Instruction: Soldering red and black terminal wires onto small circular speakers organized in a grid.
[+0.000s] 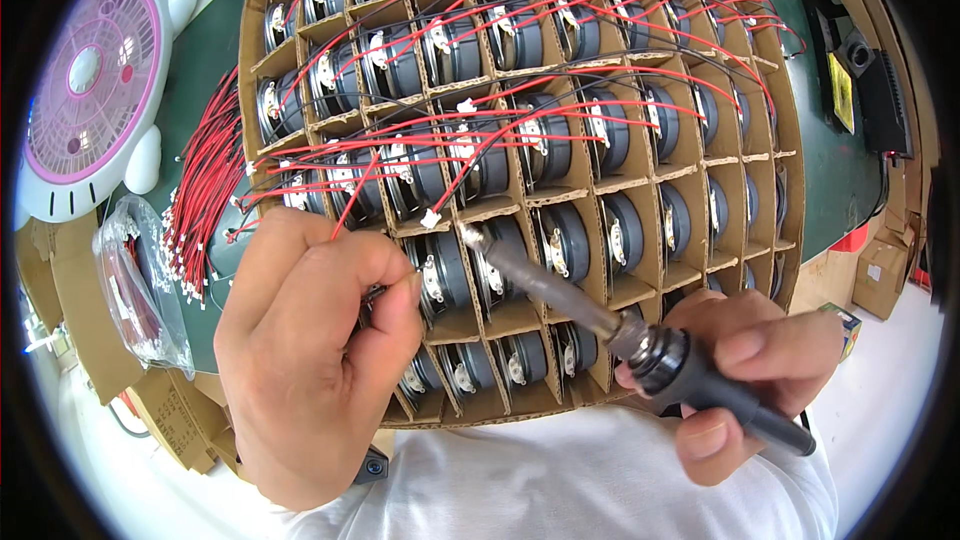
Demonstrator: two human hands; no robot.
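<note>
My right hand point(745, 360) is wrapped round the dark handle of a soldering iron point(550, 290). Its tip points up and left, over the cells of a cardboard divider box point(480, 212). Small round speakers point(446, 265) with white terminal strips stand on edge in the cells. At the box's near left, my left hand point(315, 340) is closed in a pinch on a red wire point(358, 195) that rises from between the fingers; a dark strand shows below the fingertips. Red and black wires with white plugs point(431, 218) lie across the rows behind. The iron's tip stands apart from my left fingers.
A bundle of red and black wires point(205, 190) lies on the green table point(215, 30) left of the box. A pink and white fan point(90, 80) stands farther left, above a clear plastic bag point(140, 280). A black device point(865, 80) with a yellow label sits at the right.
</note>
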